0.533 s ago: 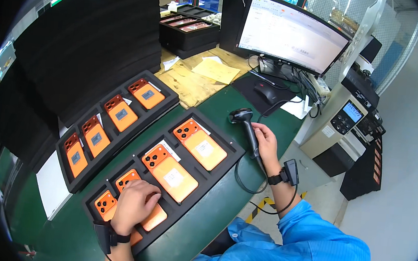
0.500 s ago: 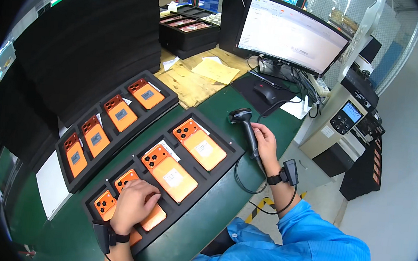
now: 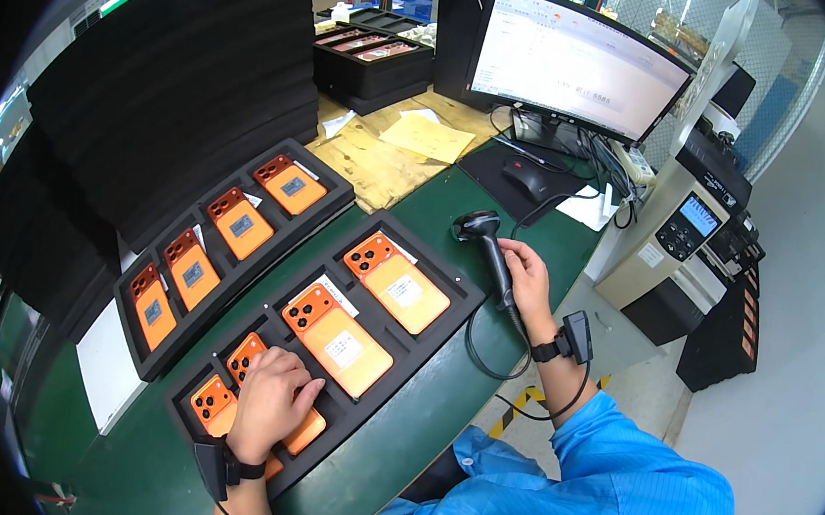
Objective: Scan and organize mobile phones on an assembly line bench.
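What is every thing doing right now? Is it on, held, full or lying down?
Black handheld barcode scanner: gripped by right hand, head over the tray.
Orange phones in near black foam tray: lying back up, all four slots filled.
Left hand: resting flat on third orange phone.
Far black foam tray: full, four phones.
Flat computer monitor: on.

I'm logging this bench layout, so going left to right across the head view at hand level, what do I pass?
Far tray of orange phones → left hand on a phone in the near tray → scanner → right hand gripping it → label printer.
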